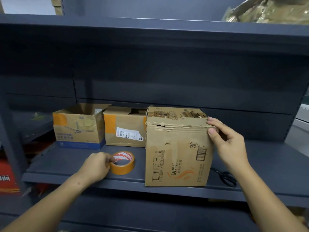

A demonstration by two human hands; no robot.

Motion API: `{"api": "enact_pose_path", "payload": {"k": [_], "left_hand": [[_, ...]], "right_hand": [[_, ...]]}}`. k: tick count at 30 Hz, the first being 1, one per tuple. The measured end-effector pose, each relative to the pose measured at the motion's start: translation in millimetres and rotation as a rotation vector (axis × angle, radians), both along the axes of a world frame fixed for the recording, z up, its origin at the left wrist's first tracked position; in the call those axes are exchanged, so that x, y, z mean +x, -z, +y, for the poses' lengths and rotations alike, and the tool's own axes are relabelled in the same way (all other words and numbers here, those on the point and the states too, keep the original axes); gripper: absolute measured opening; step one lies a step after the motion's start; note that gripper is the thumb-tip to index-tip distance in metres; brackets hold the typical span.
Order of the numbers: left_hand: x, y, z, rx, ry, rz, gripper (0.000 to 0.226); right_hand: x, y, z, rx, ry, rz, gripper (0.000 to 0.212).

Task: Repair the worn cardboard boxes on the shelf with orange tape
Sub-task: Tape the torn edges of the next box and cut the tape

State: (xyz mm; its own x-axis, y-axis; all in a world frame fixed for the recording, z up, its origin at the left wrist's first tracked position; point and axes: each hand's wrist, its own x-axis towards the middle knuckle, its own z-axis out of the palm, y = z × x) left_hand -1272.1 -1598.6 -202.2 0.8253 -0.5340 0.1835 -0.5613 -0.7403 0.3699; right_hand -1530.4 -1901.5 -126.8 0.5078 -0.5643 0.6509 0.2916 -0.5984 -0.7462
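Three boxes: fan box (78, 127), labelled box (125, 129), torn box (178, 148) on the shelf (66, 162).
Left hand (97, 166): fingers pinch the orange tape roll (124, 163), left of the torn box.
Right hand (227, 141): thumb and fingers clamp the torn box's upper right corner.
Scissors (225, 178): below that grip.

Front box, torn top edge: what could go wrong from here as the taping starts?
1. The front box stands right at the shelf lip; pressing tape on could push it off.
2. Its top edge is ragged and the right hand pins only the right corner, so tape may wrinkle over the tear.
3. The left hand alone pinches the tape roll; pulling a strip one-handed may be awkward. The scissors lie behind the right arm.
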Motion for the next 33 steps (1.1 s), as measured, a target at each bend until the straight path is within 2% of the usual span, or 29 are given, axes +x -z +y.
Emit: {"api": "enact_pose_path", "payload": {"k": [3,8,12,15,19,22,25,27,29,30,33], "left_hand": [[-6.2,-10.8,-3.7,0.007,0.005,-0.065,0.036],[-19.5,-52.7,-11.9,-0.091,0.068,-0.236,0.028],[-38.0,-98.0,-13.3,0.093,0.078,-0.38,0.033],[-58.3,-127.2,-6.8,0.178,0.119,-0.418,0.031],[-92.8,-159.3,3.4,0.078,0.206,-0.435,0.015],[-118.3,-176.0,6.6,-0.01,0.317,-0.346,0.02],[-134.9,-187.1,1.1,0.019,0.379,-0.244,0.018],[-140.9,-190.1,-6.8,0.04,0.41,-0.19,0.014],[-142.4,-191.3,-14.2,0.003,0.42,-0.15,0.014],[-142.3,-192.1,-17.2,-0.041,0.42,-0.137,0.015],[-140.5,-195.3,-23.3,-0.18,0.42,-0.122,0.018]], "right_hand": [[-0.2,-1.5,2.3,-0.018,0.026,0.026,0.027],[-3.1,-9.3,7.1,-0.058,0.091,0.085,0.03],[-3.6,-22.3,17.2,-0.093,0.177,0.12,0.033],[-4.3,-33.9,28.8,-0.196,0.275,0.13,0.031],[-4.4,-46.1,61.1,-0.404,0.364,0.077,0.022],[-4.3,-50.5,102.2,-0.464,0.193,0.019,0.011],[-3.7,-50.0,137.2,-0.354,-0.256,0.265,0.026],[-1.0,-43.4,149.0,-0.229,-0.498,0.348,0.038],[-1.2,-37.9,151.9,-0.161,-0.565,0.348,0.054],[-2.9,-36.5,152.3,-0.151,-0.572,0.349,0.055],[-9.1,-34.6,147.9,-0.162,-0.537,0.365,0.034]]}}
